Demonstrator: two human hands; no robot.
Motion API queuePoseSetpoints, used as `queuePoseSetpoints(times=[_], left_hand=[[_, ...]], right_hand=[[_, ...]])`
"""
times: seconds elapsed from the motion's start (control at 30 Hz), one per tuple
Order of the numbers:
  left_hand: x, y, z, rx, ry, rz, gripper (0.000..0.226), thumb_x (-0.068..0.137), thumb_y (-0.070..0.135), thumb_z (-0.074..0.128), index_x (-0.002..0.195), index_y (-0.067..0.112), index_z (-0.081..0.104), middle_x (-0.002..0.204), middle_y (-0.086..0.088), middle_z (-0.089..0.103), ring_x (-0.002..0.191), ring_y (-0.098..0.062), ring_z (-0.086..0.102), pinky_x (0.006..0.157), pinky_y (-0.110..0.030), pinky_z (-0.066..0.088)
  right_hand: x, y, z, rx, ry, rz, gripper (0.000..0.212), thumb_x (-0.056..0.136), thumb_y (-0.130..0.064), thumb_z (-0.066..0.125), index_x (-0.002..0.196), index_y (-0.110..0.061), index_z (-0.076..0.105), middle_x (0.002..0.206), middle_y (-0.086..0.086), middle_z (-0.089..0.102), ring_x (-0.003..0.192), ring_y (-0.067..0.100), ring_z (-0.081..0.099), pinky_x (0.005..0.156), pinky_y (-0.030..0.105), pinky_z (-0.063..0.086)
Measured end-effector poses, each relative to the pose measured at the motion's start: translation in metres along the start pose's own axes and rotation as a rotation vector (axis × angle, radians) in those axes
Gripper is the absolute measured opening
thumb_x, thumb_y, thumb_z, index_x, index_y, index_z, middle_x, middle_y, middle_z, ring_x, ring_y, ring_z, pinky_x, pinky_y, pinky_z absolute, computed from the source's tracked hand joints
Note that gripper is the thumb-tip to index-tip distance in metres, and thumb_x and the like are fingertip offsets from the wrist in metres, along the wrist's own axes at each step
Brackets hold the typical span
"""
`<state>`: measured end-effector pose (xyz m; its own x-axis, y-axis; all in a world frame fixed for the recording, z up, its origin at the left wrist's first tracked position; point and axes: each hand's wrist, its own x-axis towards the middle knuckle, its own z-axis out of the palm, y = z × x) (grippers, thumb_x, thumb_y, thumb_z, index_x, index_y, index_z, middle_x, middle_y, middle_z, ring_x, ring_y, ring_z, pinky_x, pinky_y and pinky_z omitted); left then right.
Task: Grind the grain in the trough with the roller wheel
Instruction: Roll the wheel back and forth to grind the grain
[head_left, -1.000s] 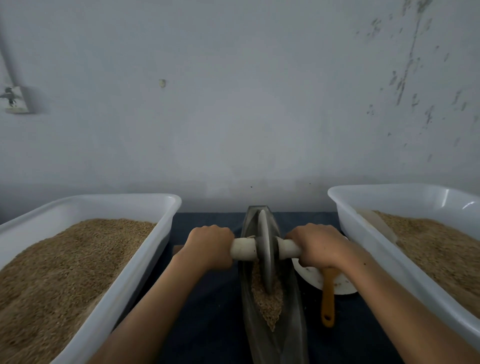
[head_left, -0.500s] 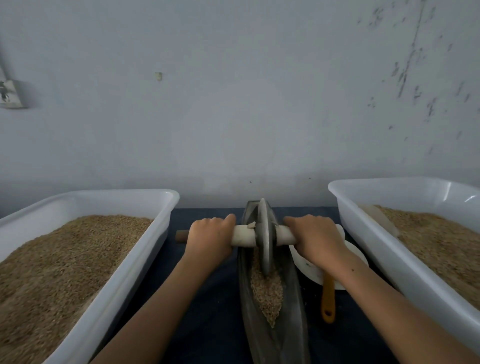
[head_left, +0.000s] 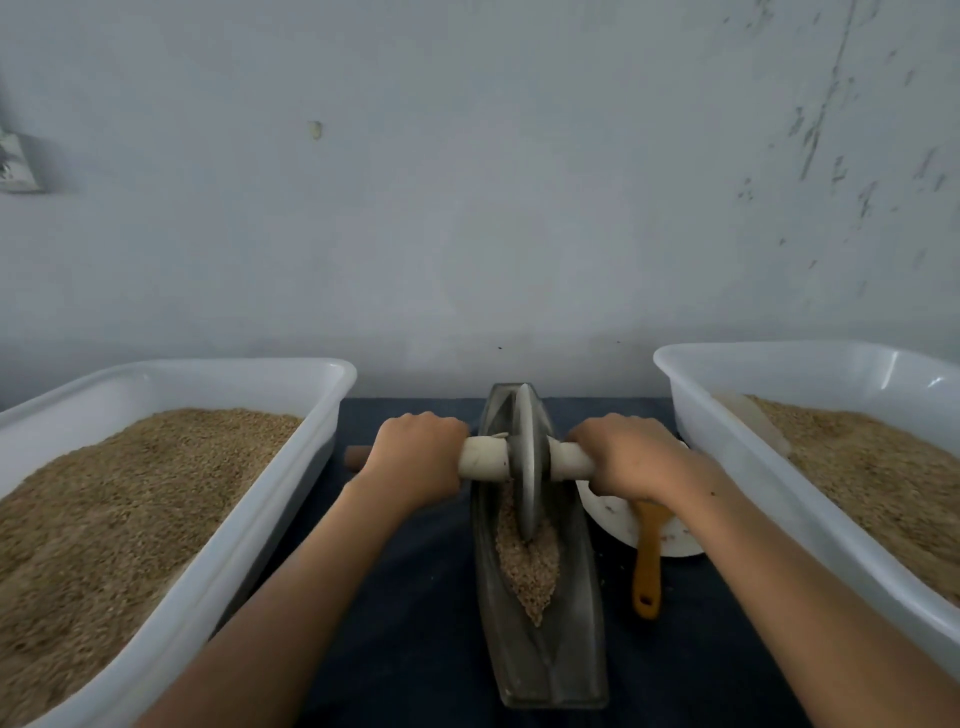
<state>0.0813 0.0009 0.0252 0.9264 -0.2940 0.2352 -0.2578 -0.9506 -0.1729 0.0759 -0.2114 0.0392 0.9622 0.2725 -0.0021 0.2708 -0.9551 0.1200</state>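
Note:
A long dark metal trough (head_left: 571, 665) lies lengthwise on the dark cloth between two tubs. Brown grain (head_left: 530, 566) fills its middle. The grey roller wheel (head_left: 527, 457) stands upright in the far half of the trough, its lower edge in the grain. A pale axle handle (head_left: 483, 458) runs through the wheel. My left hand (head_left: 415, 462) grips the handle left of the wheel. On the other side my right hand (head_left: 631, 460) grips the same handle.
White plastic tubs of grain stand on both sides, the left tub (head_left: 249, 519) and the right tub (head_left: 727, 447). A white plate (head_left: 613, 519) with a yellow-handled brush (head_left: 647, 566) lies right of the trough, under my right wrist. A grey wall rises just behind.
The wheel rolled away from me along the trough toward the wall, both hands going with it and keeping their grip. Between the last two frames it barely moves.

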Motion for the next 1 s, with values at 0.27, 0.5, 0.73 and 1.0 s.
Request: queuePoseSetpoints(times=[0.27,0.5,0.73,1.0], left_hand=[[0.001,-0.006,0.018,-0.022,0.205,-0.021,0.018,0.084,0.033,0.055,0.097,0.023,0.047,0.088,0.003,0.062,0.077,-0.018,0.058,0.061,-0.029,0.033],[0.006,-0.013,0.001,-0.094,-0.152,0.098,0.031,0.075,0.036,0.065,0.103,0.024,0.057,0.090,0.005,0.062,0.076,-0.013,0.053,0.065,-0.028,0.037],[0.002,-0.003,0.006,-0.021,0.057,-0.006,0.022,0.083,0.032,0.059,0.101,0.023,0.051,0.092,0.002,0.061,0.080,-0.018,0.056,0.065,-0.030,0.034],[-0.001,-0.001,0.010,0.019,0.224,0.007,0.019,0.084,0.034,0.055,0.090,0.024,0.039,0.088,0.004,0.061,0.068,-0.013,0.045,0.061,-0.027,0.031]], right_hand=[[-0.001,-0.005,0.008,-0.069,0.280,-0.008,0.019,0.086,-0.013,0.054,0.100,-0.023,0.047,0.096,0.002,0.061,0.085,0.023,0.059,0.065,0.031,0.034],[-0.005,0.002,-0.005,0.026,-0.101,-0.037,0.041,0.079,-0.020,0.066,0.119,-0.023,0.055,0.100,0.001,0.064,0.085,0.019,0.061,0.061,0.027,0.040],[0.003,-0.001,0.010,-0.020,0.188,0.021,0.022,0.085,-0.015,0.058,0.101,-0.026,0.050,0.095,-0.001,0.062,0.078,0.019,0.055,0.064,0.030,0.034],[0.006,0.006,0.019,0.029,0.250,0.004,0.022,0.082,-0.018,0.061,0.090,-0.032,0.046,0.086,-0.006,0.061,0.074,0.016,0.054,0.062,0.030,0.034]])
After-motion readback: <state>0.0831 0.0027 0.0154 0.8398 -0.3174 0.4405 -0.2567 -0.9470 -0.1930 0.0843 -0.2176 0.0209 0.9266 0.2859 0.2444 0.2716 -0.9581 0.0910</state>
